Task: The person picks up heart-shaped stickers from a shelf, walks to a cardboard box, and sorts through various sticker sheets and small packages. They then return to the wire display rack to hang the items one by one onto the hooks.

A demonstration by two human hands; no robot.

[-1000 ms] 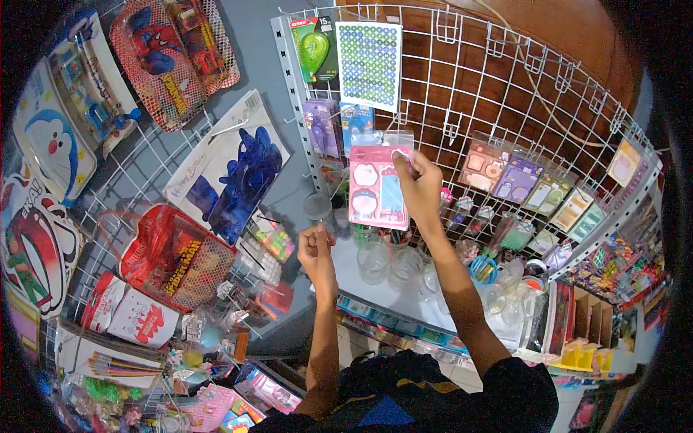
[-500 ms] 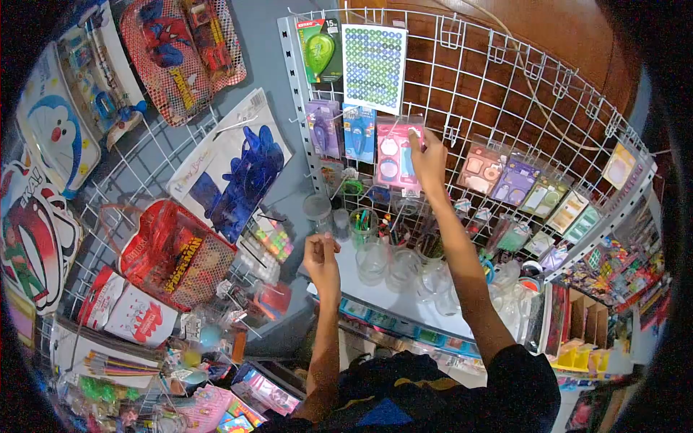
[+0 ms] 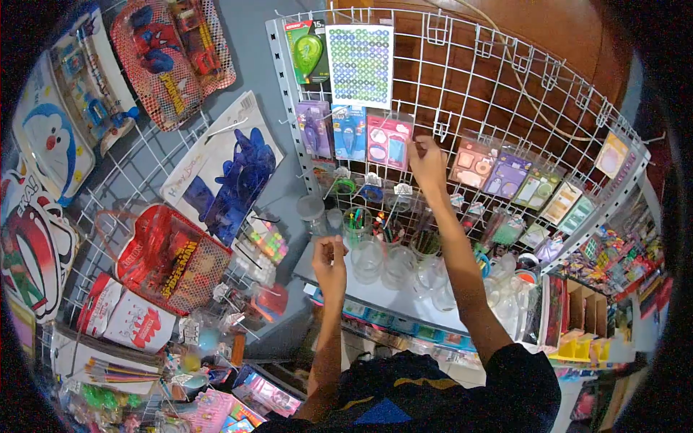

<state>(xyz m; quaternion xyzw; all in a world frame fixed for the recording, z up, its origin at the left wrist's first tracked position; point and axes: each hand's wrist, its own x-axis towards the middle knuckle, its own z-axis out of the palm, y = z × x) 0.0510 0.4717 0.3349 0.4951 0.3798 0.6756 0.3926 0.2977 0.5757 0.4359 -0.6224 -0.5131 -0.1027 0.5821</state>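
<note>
A pink carded pack (image 3: 390, 141) hangs on the white wire rack, just right of a blue carded pack (image 3: 349, 136). My right hand (image 3: 430, 169) is at the pink pack's right edge, fingers bent and a little apart, with nothing seen between them. Whether a fingertip still touches the edge is hard to tell. Lower and to the left, my left hand (image 3: 329, 267) hovers over the shelf's front, its fingers curled in and nothing visible in them. Glass jars (image 3: 368, 261) stand to its right.
More carded packs (image 3: 473, 164) hang to the right on the wire grid (image 3: 433, 79). A sticker sheet (image 3: 359, 66) and a green tape pack (image 3: 308, 54) are above. Bags and pouches (image 3: 170, 252) crowd the left grid. Pens stand in a jar behind the glass jars.
My right hand has come off the front of the pink pack to its right side, leaving it hanging. The view has shifted slightly; my left hand stays low with curled fingers.
</note>
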